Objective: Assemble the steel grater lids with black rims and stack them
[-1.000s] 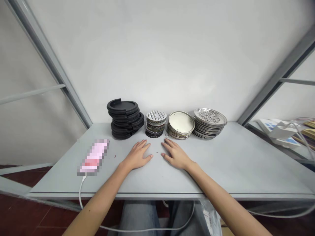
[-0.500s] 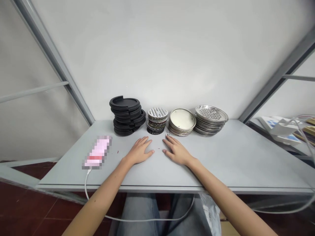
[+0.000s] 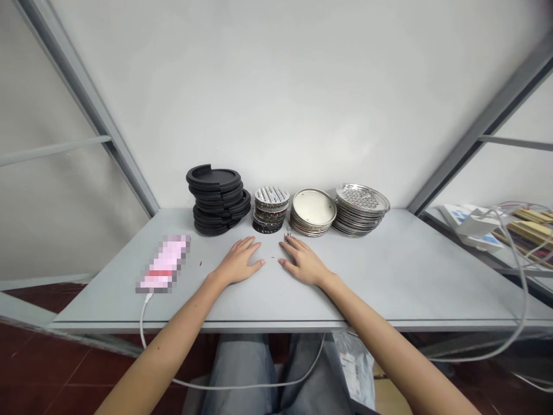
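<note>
My left hand (image 3: 238, 261) lies flat on the grey table (image 3: 268, 300) with fingers spread, holding nothing. Beside it my right hand (image 3: 303, 262) also rests palm down, fingers apart, its fingertips at a small metal piece (image 3: 288, 233). Behind the hands stand four stacks in a row: black round holders (image 3: 216, 196) at the left, small perforated discs (image 3: 271, 208), cream-faced round plates with metal rims (image 3: 314, 208), and wider silver perforated covers (image 3: 362, 206) at the right.
A phone (image 3: 164, 264), blurred out, lies left of my left hand with a white cable (image 3: 142, 323) hanging over the front edge. Metal frame bars rise at both sides. On the right, a side shelf holds a white box (image 3: 473, 225) and yellowish pieces (image 3: 533, 230).
The view has shifted slightly, so the stacks and hands appear a little further left. Both hands stay in place on the table.
</note>
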`<state>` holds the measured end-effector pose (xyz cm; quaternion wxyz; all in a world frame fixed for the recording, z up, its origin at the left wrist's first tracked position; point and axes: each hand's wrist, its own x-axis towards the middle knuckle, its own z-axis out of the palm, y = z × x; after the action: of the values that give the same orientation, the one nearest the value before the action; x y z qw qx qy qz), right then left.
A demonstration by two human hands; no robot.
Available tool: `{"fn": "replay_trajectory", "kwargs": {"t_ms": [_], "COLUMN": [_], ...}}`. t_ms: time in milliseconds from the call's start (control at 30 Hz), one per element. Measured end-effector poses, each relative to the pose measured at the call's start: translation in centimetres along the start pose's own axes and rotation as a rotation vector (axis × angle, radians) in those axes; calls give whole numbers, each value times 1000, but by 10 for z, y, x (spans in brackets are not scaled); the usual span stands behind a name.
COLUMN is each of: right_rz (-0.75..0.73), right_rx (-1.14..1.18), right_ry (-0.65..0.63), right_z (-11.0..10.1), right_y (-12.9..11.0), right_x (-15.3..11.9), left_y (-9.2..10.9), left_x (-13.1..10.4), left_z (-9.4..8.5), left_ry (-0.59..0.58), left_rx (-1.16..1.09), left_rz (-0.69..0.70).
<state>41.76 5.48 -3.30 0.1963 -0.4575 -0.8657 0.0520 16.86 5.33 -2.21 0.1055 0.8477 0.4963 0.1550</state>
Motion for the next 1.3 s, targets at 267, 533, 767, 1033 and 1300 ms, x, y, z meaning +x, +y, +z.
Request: {"fn": "replay_trajectory", "kwargs": {"t_ms": [267, 533, 767, 1033, 1300], "right_rz": [6, 3, -1, 99, 260], "right_rx": [0, 29, 112, 52, 24], "right_ry": [-16, -5, 74, 570, 440], "right_z": [-2, -1, 3, -34, -48], "right_y": [0, 1, 3, 28, 61], "right_x": [0, 0, -1, 19, 41], "left_y": [-2, 0, 1, -2, -1], "left_x": [0, 0, -1, -1, 0], "left_z": [2, 3, 1, 3, 0], "left_ry": [13, 26, 33, 6, 1], "left_rx": [11, 8, 11, 9, 6], "left_rz": [6, -4, 4, -16, -11]}}
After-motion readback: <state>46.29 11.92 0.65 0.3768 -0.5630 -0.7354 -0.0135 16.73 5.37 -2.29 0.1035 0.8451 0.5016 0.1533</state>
